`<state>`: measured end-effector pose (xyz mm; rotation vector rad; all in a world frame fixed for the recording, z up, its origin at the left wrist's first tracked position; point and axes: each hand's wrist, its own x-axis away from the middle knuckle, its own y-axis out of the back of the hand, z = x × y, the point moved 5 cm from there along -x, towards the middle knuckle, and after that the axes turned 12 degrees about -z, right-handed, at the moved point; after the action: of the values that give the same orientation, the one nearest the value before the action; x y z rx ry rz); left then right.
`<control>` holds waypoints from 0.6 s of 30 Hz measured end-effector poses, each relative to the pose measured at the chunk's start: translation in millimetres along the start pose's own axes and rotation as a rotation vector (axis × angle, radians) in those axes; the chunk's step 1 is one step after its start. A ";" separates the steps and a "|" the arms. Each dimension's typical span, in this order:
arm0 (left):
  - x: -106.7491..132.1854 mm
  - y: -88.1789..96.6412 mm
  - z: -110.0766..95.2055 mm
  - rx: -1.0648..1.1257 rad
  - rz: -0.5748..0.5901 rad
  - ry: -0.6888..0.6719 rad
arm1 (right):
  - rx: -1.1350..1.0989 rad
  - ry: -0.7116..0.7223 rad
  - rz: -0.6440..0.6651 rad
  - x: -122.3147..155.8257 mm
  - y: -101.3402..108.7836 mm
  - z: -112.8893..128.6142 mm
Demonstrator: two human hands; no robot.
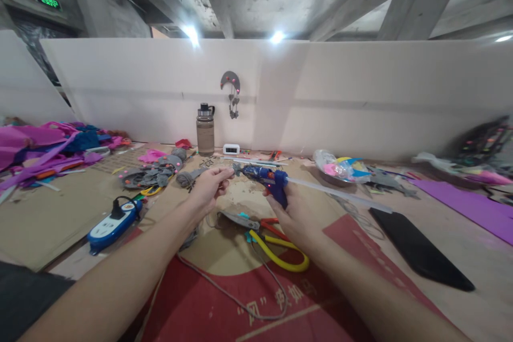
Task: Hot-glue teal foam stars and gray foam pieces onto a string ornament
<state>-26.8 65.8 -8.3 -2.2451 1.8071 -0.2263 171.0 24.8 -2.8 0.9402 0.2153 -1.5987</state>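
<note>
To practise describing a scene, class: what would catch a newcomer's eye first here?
The blue glue gun at centre, gripped by the right hand, with the left hand pinching a small grey piece at its nozzle. Yellow-handled pliers lie just below; bright pink scraps pile far left.

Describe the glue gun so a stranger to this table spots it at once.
Start at the white partition behind the table and drop from the brown water bottle towards the camera, to the right hand. It grips the blue glue gun, nozzle towards the left hand. Unlike the yellow-handled pliers lying below, it trails a long clear glue stick.
</note>
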 end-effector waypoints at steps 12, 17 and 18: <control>1.9 -2.1 -2.5 -0.003 0.027 -0.006 | -0.011 -0.015 -0.012 0.5 1.2 -0.1; 0.2 0.3 -2.1 -0.013 -0.006 -0.008 | 0.009 0.004 0.003 -0.7 0.1 1.3; -0.5 0.9 -2.2 -0.009 -0.009 -0.011 | 0.011 0.008 0.001 -0.9 0.4 1.8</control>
<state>-28.3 65.9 -6.4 -2.2570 1.7963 -0.2077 170.5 24.3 -0.9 0.9555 0.2118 -1.5973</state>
